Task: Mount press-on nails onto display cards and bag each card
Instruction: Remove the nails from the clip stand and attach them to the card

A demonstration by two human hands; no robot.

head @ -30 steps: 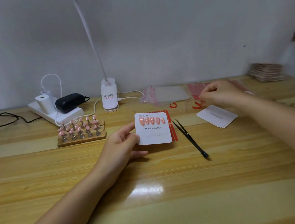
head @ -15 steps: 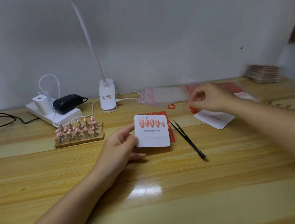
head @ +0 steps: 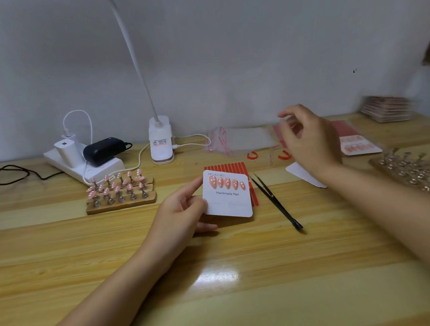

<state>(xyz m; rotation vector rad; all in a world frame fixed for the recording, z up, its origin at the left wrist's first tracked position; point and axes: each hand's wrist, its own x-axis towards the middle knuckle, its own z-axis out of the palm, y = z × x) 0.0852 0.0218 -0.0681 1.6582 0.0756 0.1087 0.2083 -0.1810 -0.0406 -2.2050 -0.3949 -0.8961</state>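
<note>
The left hand (head: 179, 216) pinches a white card (head: 227, 197) by its left edge, thumb on top, tilted just above the table (head: 223, 283). Five pink nails (head: 227, 182) sit in a row across the card's top. A red strip sheet (head: 229, 167) lies under it, black tweezers (head: 275, 201) just to its right. The right hand (head: 307, 142) is raised over a blank card (head: 303, 176), fingers curled; it seems to pinch a clear bag (head: 275, 152), though blur makes that uncertain. A wooden rack (head: 120, 198) of nails stands left.
</note>
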